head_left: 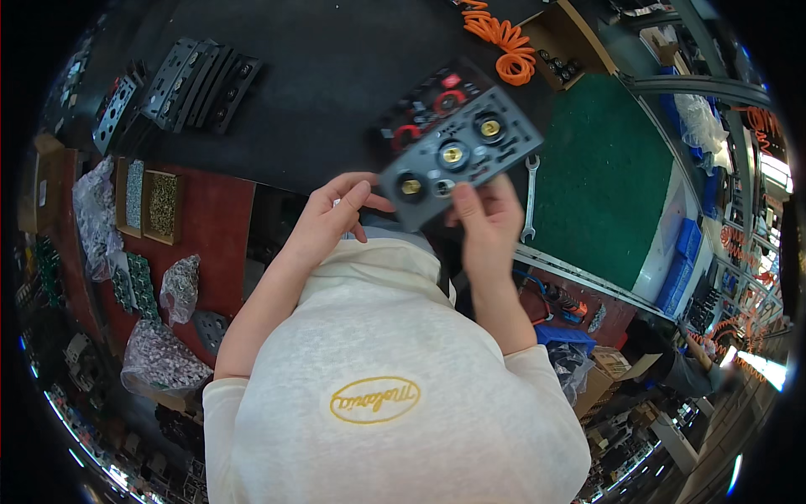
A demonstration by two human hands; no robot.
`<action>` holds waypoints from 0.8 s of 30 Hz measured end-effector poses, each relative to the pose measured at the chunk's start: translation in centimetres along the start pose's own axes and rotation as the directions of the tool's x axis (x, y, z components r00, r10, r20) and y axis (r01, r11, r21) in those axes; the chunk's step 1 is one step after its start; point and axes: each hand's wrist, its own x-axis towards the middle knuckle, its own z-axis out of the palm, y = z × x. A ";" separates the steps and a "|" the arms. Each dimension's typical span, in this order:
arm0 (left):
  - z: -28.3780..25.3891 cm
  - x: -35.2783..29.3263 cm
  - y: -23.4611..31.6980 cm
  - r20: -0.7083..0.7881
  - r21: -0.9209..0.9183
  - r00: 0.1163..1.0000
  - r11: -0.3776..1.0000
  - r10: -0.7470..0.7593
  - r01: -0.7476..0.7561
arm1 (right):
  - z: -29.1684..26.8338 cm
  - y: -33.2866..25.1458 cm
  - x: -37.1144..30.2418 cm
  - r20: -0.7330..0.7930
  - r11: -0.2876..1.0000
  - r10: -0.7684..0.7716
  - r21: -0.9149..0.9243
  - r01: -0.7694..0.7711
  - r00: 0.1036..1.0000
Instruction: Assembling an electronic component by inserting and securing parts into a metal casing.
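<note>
My right hand [487, 220] grips a dark grey metal panel [463, 172] by its near edge, thumb on top. Three round holes with brass-coloured centres run along the panel, among small slots. It is tilted above the table, slightly blurred. Close by its near left corner is my left hand [334, 214], fingers curled and thumb bent over them; what they pinch, if anything, is too small to make out. Partly covered by the grey panel, a black panel with red rings [420, 109] shows on its far side.
Curved black metal parts [197, 84] stand at the far left of the black table [327, 76]. A wrench [531, 197] lies beside the green mat [600, 181]. Orange coiled hose [508, 46] and a cardboard box [579, 38] are far right. Left are boxes of small fasteners [161, 206] and plastic bags [94, 210].
</note>
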 end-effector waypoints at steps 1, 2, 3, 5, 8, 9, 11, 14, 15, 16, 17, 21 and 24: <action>0.3 -0.2 0.6 -0.057 0.085 0.998 0.996 0.025 -0.020 | -0.6 -1.1 0.5 -0.017 0.993 -0.062 -0.098 0.060 0.998; 0.5 -0.3 0.9 -0.114 0.168 0.992 0.985 0.057 -0.037 | -1.3 -1.8 1.1 -0.026 0.973 -0.126 -0.197 0.118 0.992; -0.1 -0.2 0.6 -0.144 0.138 0.987 0.989 0.071 -0.051 | -2.2 -2.0 1.8 -0.019 0.972 -0.128 -0.202 0.121 0.992; -0.8 -0.6 0.9 -0.171 0.119 0.981 0.990 0.093 -0.073 | -3.8 -1.8 3.7 0.090 0.434 -0.306 -0.873 0.223 0.948; -2.4 -1.4 1.0 -0.205 0.085 0.967 0.987 0.148 -0.133 | -4.8 0.8 7.9 0.433 -0.002 -0.504 -0.866 0.501 0.747; -2.8 -1.7 1.2 -0.217 0.068 0.962 0.986 0.164 -0.153 | -5.0 1.8 8.7 0.438 -0.009 -0.504 -0.865 0.502 0.744; -3.1 -2.4 1.4 -0.266 0.035 0.945 0.982 0.188 -0.186 | -5.5 4.5 9.9 0.547 -0.152 -0.277 -0.836 0.526 0.790; -4.1 -3.5 1.2 -0.317 0.013 0.920 0.971 0.230 -0.238 | -6.3 8.4 10.7 0.606 -0.223 -0.171 -0.792 0.569 0.777; -4.3 -3.8 1.1 -0.324 0.002 0.917 0.969 0.233 -0.246 | -6.4 9.3 10.7 0.612 -0.240 -0.138 -0.784 0.573 0.779; -4.5 -4.1 1.0 -0.331 -0.001 0.915 0.969 0.233 -0.247 | -6.1 9.3 10.7 0.617 -0.240 -0.135 -0.779 0.579 0.775; -4.7 -4.3 0.9 -0.344 -0.019 0.908 0.965 0.239 -0.261 | -5.9 9.2 10.6 0.619 -0.209 -0.150 -0.782 0.588 0.771; -4.6 -5.0 0.6 -0.401 -0.162 0.886 0.934 0.232 -0.317 | -2.7 6.7 8.9 0.579 0.034 -0.288 -0.789 0.613 0.763; -5.0 -4.5 0.3 -0.284 -0.524 0.931 0.776 0.230 -0.352 | 1.6 3.8 5.5 0.610 0.566 -0.163 -0.586 0.580 0.775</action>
